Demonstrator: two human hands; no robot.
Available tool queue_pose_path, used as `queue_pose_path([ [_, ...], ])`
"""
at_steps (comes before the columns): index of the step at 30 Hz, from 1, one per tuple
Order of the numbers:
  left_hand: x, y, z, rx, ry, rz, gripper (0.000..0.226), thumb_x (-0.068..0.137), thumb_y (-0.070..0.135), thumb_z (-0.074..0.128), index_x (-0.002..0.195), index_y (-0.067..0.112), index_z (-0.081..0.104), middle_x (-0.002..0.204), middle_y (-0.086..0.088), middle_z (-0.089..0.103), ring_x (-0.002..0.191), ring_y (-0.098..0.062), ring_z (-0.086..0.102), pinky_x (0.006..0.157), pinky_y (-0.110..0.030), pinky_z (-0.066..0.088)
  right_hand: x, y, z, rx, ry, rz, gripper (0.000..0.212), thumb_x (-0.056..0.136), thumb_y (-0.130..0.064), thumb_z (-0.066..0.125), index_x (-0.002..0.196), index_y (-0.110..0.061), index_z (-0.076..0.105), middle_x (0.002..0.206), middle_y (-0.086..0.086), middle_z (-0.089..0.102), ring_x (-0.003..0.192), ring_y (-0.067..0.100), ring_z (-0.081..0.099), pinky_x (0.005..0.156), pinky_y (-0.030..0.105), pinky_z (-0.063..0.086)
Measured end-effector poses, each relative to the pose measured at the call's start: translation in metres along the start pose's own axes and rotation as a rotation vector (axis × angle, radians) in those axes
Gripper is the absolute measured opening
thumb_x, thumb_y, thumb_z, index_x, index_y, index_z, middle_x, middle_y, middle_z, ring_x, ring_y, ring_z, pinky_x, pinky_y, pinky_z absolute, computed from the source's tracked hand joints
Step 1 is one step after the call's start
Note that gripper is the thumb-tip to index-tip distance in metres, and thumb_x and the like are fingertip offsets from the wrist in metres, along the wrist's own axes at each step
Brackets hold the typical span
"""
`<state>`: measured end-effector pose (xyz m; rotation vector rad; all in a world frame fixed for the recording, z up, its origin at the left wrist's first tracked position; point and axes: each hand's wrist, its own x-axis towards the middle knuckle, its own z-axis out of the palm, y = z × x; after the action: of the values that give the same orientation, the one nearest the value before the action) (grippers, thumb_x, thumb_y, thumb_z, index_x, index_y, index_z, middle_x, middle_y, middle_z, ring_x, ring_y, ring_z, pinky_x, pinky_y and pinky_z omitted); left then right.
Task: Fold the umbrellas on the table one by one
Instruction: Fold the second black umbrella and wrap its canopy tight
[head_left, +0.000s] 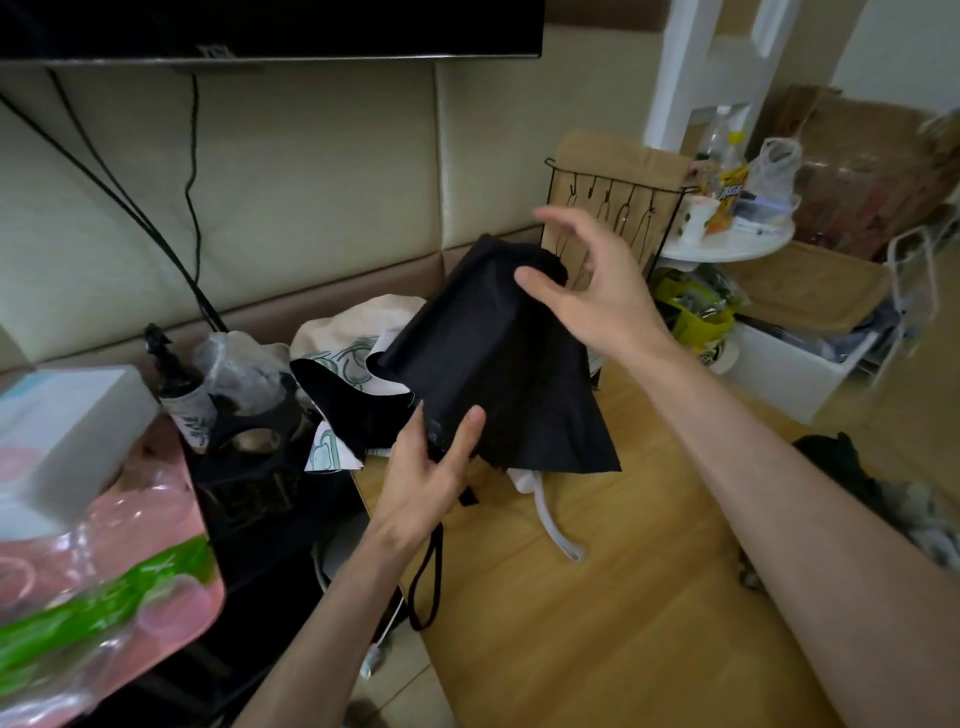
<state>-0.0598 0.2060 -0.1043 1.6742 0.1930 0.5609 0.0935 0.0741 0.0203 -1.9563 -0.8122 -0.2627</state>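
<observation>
The left hand (426, 467) grips the lower end of the black umbrella (483, 353), above the wooden desk (571, 597). The right hand (592, 280) is at the umbrella's top, fingers (563, 217) spread, holding nothing. Right of the umbrella stands a lidded white bin (795, 376); its contents are unclear.

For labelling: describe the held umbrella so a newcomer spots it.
Above the far end of the wooden table is the black umbrella, its lower end gripped by the left hand. Unlike the cream, green-printed umbrella behind it, it is plain black.
</observation>
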Motion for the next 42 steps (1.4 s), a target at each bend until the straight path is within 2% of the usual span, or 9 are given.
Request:
queue_pose_path([
  [4,-0.003,-0.004,-0.004,0.112,-0.034,0.044,0.034,0.098,0.044,0.065,0.13,0.035,0.057,0.125,0.032,0.067,0.119,0.007,0.064,0.101,-0.016,0.052,0.006,0.004,-0.001,0.036,-0.103,0.075,0.037,0.096,-0.035,0.076,0.131,-0.026,0.069,0.125,-0.013,0.067,0.105,-0.016,0.055,0.086,-0.005,0.038],
  [9,-0.008,-0.007,-0.003,0.243,-0.079,0.118,0.054,0.094,0.052,0.066,0.141,0.031,0.052,0.125,0.042,0.062,0.117,0.011,0.063,0.103,-0.027,0.055,0.016,0.011,0.001,0.003,-0.021,0.194,0.023,0.086,-0.035,0.086,0.106,-0.035,0.075,0.121,-0.011,0.071,0.124,0.015,0.063,0.108,0.039,0.05],
  [16,-0.011,0.005,0.001,0.199,-0.05,0.179,0.122,0.092,0.034,0.079,0.161,0.045,-0.02,0.123,0.064,0.04,0.12,0.013,0.061,0.105,-0.034,0.055,0.015,0.021,0.004,-0.032,0.078,0.215,0.017,0.088,-0.02,0.083,0.094,-0.034,0.075,0.115,-0.004,0.075,0.117,0.012,0.067,0.094,0.021,0.051],
  [20,-0.011,-0.001,-0.001,0.429,-0.088,0.33,0.086,0.101,0.046,0.065,0.165,0.05,0.008,0.132,0.047,0.04,0.109,0.008,0.066,0.097,-0.018,0.056,0.014,0.026,0.013,-0.129,0.145,0.219,0.02,0.085,-0.022,0.084,0.089,-0.037,0.072,0.11,-0.006,0.076,0.11,0.014,0.069,0.098,0.037,0.058],
  [25,-0.007,-0.005,-0.003,0.377,-0.016,0.188,0.076,0.096,0.058,0.061,0.163,0.036,0.035,0.113,0.032,0.063,0.095,0.014,0.068,0.082,-0.016,0.057,0.009,0.017,0.001,0.015,0.039,0.104,0.012,0.095,-0.037,0.077,0.106,-0.032,0.076,0.108,-0.023,0.071,0.099,-0.017,0.06,0.08,-0.002,0.039],
  [28,-0.005,-0.008,-0.009,0.174,-0.027,0.09,0.071,0.096,0.051,0.064,0.16,0.027,0.044,0.107,0.015,0.076,0.108,-0.008,0.071,0.079,-0.022,0.061,0.002,0.02,-0.014,0.192,-0.073,0.111,0.03,0.099,-0.042,0.071,0.127,-0.033,0.071,0.127,-0.02,0.069,0.122,-0.011,0.057,0.101,0.008,0.039],
  [32,-0.006,0.0,-0.006,0.031,-0.036,0.033,0.062,0.098,0.048,0.062,0.154,0.025,0.052,0.11,-0.001,0.067,0.104,-0.011,0.059,0.083,-0.049,0.05,-0.013,0.037,-0.027,0.247,-0.183,0.172,0.05,0.096,-0.045,0.072,0.142,-0.029,0.061,0.135,-0.016,0.065,0.124,-0.008,0.057,0.092,0.005,0.046],
  [35,-0.006,0.002,-0.003,-0.021,-0.04,0.02,0.047,0.102,0.039,0.059,0.142,0.016,0.059,0.069,0.001,0.063,0.048,-0.019,0.059,0.051,-0.044,0.046,-0.026,0.051,-0.033,0.272,-0.221,0.209,0.051,0.093,-0.045,0.073,0.14,-0.034,0.058,0.127,-0.024,0.062,0.113,-0.016,0.056,0.091,0.003,0.045],
  [42,0.004,0.001,-0.021,-0.106,-0.005,-0.064,0.024,0.099,0.049,0.059,0.089,0.028,0.065,0.063,-0.006,0.052,0.04,-0.021,0.038,0.035,-0.024,0.032,-0.045,0.08,-0.041,0.388,-0.074,0.253,0.028,0.096,-0.022,0.076,0.124,-0.024,0.074,0.107,-0.005,0.08,0.105,0.004,0.074,0.082,0.014,0.054],
])
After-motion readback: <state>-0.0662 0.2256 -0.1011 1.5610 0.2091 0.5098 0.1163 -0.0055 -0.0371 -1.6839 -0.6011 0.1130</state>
